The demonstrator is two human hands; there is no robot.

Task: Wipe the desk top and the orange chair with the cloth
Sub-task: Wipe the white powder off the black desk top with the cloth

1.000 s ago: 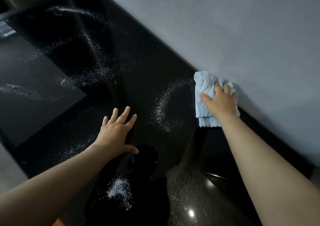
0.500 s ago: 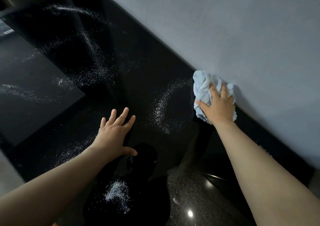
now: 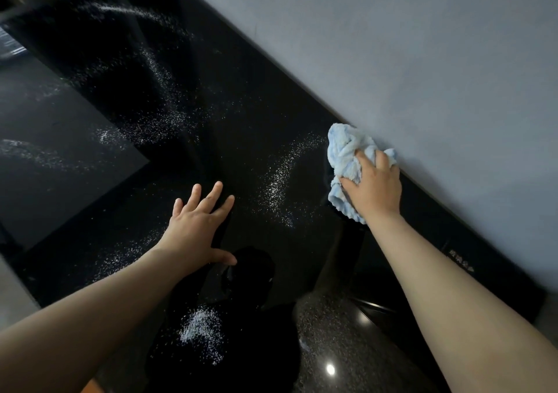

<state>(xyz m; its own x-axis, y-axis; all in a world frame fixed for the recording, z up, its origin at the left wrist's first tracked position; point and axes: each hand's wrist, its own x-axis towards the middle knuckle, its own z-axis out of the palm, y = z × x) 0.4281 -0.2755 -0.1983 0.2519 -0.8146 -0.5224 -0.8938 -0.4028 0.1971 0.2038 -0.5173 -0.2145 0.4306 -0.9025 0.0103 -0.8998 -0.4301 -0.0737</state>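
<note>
While right hand point(image 3: 373, 190) grips the half-covered cloth point(image 3: 344, 151), left hand point(image 3: 196, 226) lies spread on desk top point(image 3: 241, 90).

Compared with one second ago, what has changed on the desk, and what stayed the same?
The right hand has gathered the light blue cloth, which lay folded flat, into a bunch by the wall and grips it. The left hand stays flat on the black desk top; the white powder streaks lie unwiped.

A plain grey-blue wall point(image 3: 422, 60) fills one to three o'clock; pale floor point(image 3: 12, 290) shows at eight o'clock.
</note>
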